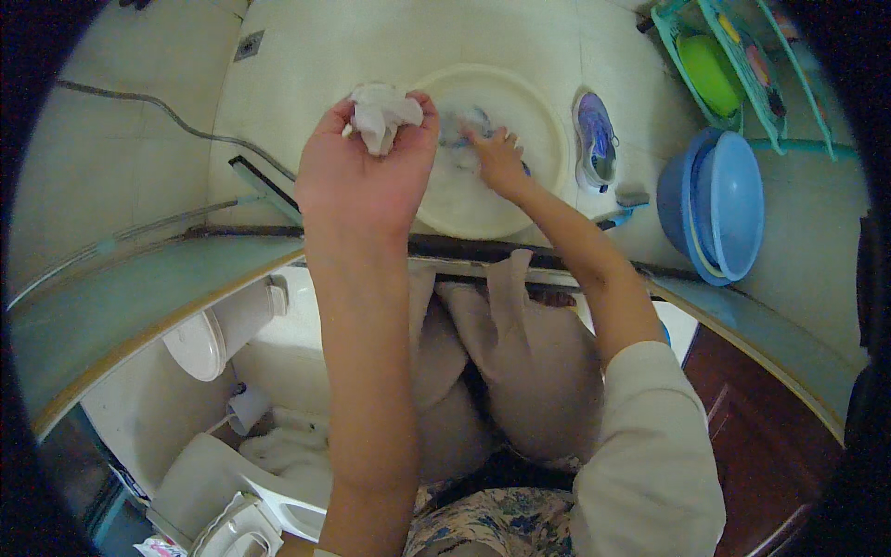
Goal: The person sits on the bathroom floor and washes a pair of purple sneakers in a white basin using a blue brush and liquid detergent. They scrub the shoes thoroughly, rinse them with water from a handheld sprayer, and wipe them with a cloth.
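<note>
My left hand (367,172) is raised at the basin's left side, its fingers curled around a crumpled white piece of cloth or tissue (379,116). A round cream basin (560,139) sits on the floor with cloudy, sudsy liquid in it. Reaching into it from the right, my right hand (501,165) has its fingers apart against a blue-grey thing (455,135), partly under the suds, whose kind I cannot make out. A purple-and-white sneaker (594,139) lies beside the basin on the right. Close to the sneaker is a scrubbing brush (633,200) with a blue handle.
Nested blue basins (733,204) lean at the right, below a green rack (742,70) holding a lime-green basin (710,74). A grey hose (158,100) runs along the left floor. A dark threshold (445,246) crosses before my knees. A toilet (200,473) stands lower left.
</note>
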A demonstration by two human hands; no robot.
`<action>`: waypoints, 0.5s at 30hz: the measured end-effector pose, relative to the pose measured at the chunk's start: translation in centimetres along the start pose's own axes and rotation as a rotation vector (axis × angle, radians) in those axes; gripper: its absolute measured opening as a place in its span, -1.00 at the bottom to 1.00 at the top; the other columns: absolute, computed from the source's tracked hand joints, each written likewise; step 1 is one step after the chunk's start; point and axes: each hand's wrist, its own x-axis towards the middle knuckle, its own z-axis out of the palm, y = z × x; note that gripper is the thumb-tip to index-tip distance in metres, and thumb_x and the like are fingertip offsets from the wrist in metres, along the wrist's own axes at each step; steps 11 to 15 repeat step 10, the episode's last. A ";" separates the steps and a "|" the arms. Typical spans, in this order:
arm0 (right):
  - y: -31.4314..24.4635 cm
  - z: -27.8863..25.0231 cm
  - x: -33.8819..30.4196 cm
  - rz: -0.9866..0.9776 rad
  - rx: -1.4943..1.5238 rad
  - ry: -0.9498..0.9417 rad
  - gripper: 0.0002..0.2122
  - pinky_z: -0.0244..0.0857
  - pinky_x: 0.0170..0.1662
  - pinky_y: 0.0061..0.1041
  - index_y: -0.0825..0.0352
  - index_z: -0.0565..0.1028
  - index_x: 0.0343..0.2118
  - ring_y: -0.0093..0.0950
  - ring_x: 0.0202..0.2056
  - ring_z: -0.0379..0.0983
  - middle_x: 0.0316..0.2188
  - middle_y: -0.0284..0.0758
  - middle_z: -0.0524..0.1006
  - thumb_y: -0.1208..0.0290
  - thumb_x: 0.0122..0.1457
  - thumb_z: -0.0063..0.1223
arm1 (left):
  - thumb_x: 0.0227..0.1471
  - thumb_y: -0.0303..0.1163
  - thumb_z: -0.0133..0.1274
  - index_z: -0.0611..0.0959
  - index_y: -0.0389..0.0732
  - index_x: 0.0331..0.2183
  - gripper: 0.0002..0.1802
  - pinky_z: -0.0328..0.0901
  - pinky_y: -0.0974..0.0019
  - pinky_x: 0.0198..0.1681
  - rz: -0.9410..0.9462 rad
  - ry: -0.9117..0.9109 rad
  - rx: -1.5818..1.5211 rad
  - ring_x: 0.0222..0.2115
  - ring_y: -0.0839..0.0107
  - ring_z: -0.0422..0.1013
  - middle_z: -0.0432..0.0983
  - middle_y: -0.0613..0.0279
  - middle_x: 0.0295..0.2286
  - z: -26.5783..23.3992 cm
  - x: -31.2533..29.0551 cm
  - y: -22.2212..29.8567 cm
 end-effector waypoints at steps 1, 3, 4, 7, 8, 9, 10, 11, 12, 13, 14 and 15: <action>-0.6 -2.5 -0.5 -0.003 0.042 0.001 -0.20 0.19 -0.18 -0.04 -0.30 -0.07 0.11 -0.02 -0.12 0.18 -0.14 0.00 0.18 0.43 -0.17 0.12 | 0.05 -0.46 -0.33 0.35 -0.38 -0.37 -0.81 0.17 0.22 -0.26 0.025 -0.024 0.025 -0.43 0.29 0.17 0.27 0.10 -0.47 0.1 -0.3 0.1; 0.3 -5.7 -1.1 0.029 0.109 0.005 -0.19 0.21 -0.20 -0.05 -0.31 -0.08 0.12 -0.01 -0.15 0.18 -0.15 0.03 0.18 0.40 -0.16 0.13 | 0.05 -0.47 -0.33 0.34 -0.38 -0.37 -0.81 0.16 0.22 -0.25 0.034 -0.074 0.079 -0.43 0.29 0.18 0.26 0.10 -0.48 0.3 0.4 -1.1; 0.6 -5.8 -1.3 0.038 0.064 0.005 -0.19 0.21 -0.21 -0.05 -0.33 -0.10 0.12 -0.04 -0.18 0.20 -0.16 0.02 0.19 0.31 -0.15 0.15 | 0.04 -0.47 -0.33 0.34 -0.37 -0.37 -0.82 0.16 0.22 -0.26 0.009 -0.042 0.053 -0.43 0.29 0.18 0.26 0.11 -0.48 0.4 0.4 -1.5; 1.5 -3.9 -1.5 0.070 0.064 -0.031 -0.20 0.20 -0.21 -0.03 -0.33 -0.11 0.12 -0.05 -0.20 0.20 -0.15 0.00 0.19 0.24 -0.14 0.15 | 0.04 -0.46 -0.33 0.33 -0.37 -0.38 -0.82 0.16 0.22 -0.27 -0.048 0.003 -0.004 -0.43 0.30 0.18 0.25 0.11 -0.49 0.4 0.5 -1.9; 1.6 -3.0 -1.4 0.108 0.064 -0.037 -0.17 0.19 -0.19 -0.01 -0.34 -0.13 0.12 -0.04 -0.18 0.20 -0.15 -0.01 0.19 0.22 -0.17 0.18 | 0.04 -0.45 -0.33 0.33 -0.36 -0.39 -0.82 0.15 0.22 -0.27 -0.060 -0.019 -0.013 -0.43 0.30 0.18 0.26 0.11 -0.49 0.2 0.8 -1.6; 1.7 -1.6 -1.3 0.146 0.066 -0.043 -0.14 0.18 -0.18 0.01 -0.35 -0.14 0.12 -0.02 -0.16 0.19 -0.14 -0.02 0.18 0.21 -0.20 0.20 | 0.04 -0.45 -0.33 0.33 -0.36 -0.40 -0.82 0.15 0.21 -0.28 -0.072 -0.040 -0.019 -0.43 0.30 0.18 0.26 0.10 -0.49 0.0 1.0 -1.4; 1.4 0.1 -1.2 0.176 0.072 -0.052 -0.11 0.16 -0.16 0.02 -0.36 -0.15 0.12 -0.01 -0.14 0.19 -0.13 -0.03 0.18 0.19 -0.23 0.22 | 0.04 -0.44 -0.32 0.33 -0.37 -0.37 -0.81 0.15 0.20 -0.22 -0.046 -0.021 -0.005 -0.43 0.31 0.18 0.25 0.09 -0.49 0.0 0.9 -1.0; 1.4 0.1 -1.2 0.176 0.072 -0.052 -0.11 0.16 -0.16 0.02 -0.36 -0.15 0.12 -0.01 -0.14 0.19 -0.13 -0.03 0.18 0.19 -0.23 0.22 | 0.04 -0.44 -0.32 0.33 -0.37 -0.37 -0.81 0.15 0.20 -0.22 -0.046 -0.021 -0.005 -0.43 0.31 0.18 0.25 0.09 -0.49 0.0 0.9 -1.0; 1.4 0.1 -1.2 0.176 0.072 -0.052 -0.11 0.16 -0.16 0.02 -0.36 -0.15 0.12 -0.01 -0.14 0.19 -0.13 -0.03 0.18 0.19 -0.23 0.22 | 0.04 -0.44 -0.32 0.33 -0.37 -0.37 -0.81 0.15 0.20 -0.22 -0.046 -0.021 -0.005 -0.43 0.31 0.18 0.25 0.09 -0.49 0.0 0.9 -1.0; 1.4 0.1 -1.2 0.176 0.072 -0.052 -0.11 0.16 -0.16 0.02 -0.36 -0.15 0.12 -0.01 -0.14 0.19 -0.13 -0.03 0.18 0.19 -0.23 0.22 | 0.04 -0.44 -0.32 0.33 -0.37 -0.37 -0.81 0.15 0.20 -0.22 -0.046 -0.021 -0.005 -0.43 0.31 0.18 0.25 0.09 -0.49 0.0 0.9 -1.0; 1.4 0.1 -1.2 0.176 0.072 -0.052 -0.11 0.16 -0.16 0.02 -0.36 -0.15 0.12 -0.01 -0.14 0.19 -0.13 -0.03 0.18 0.19 -0.23 0.22 | 0.04 -0.44 -0.32 0.33 -0.37 -0.37 -0.81 0.15 0.20 -0.22 -0.046 -0.021 -0.005 -0.43 0.31 0.18 0.25 0.09 -0.49 0.0 0.9 -1.0; 1.4 0.1 -1.2 0.176 0.072 -0.052 -0.11 0.16 -0.16 0.02 -0.36 -0.15 0.12 -0.01 -0.14 0.19 -0.13 -0.03 0.18 0.19 -0.23 0.22 | 0.04 -0.44 -0.32 0.33 -0.37 -0.37 -0.81 0.15 0.20 -0.22 -0.046 -0.021 -0.005 -0.43 0.31 0.18 0.25 0.09 -0.49 0.0 0.9 -1.0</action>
